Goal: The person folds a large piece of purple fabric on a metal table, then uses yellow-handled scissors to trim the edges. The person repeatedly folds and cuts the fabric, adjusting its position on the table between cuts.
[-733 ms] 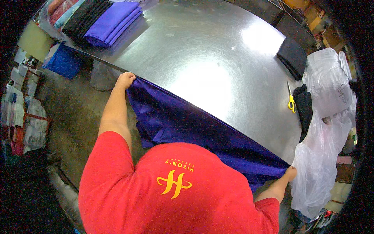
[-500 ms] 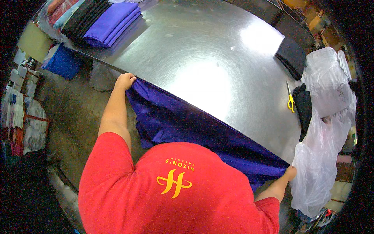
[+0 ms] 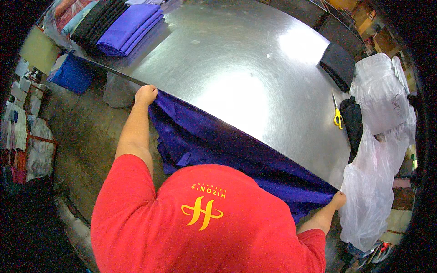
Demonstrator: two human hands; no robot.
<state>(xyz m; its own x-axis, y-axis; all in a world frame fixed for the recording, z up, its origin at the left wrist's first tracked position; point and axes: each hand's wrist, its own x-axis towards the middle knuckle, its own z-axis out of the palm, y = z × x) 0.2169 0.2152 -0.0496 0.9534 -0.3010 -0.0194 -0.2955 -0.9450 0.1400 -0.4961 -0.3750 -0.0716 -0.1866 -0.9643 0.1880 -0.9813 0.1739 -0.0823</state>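
A dark purple cloth is stretched taut between my two hands along the near edge of the shiny metal table. Its lower part hangs down in folds in front of my body. At the upper left end, my left hand is closed round one corner of the cloth. My right hand, far over to the right and lower, grips the other end near the table's corner. Much of the cloth's lower part is hidden behind my red shirt.
Folded purple cloths and folded black cloths lie at the table's far left. Yellow-handled scissors, a folded black cloth and white plastic bags are on the right. A blue bin stands left of the table.
Both hands keep their grip and the cloth stays stretched. The whole view has shifted very slightly; nothing else visibly differs.
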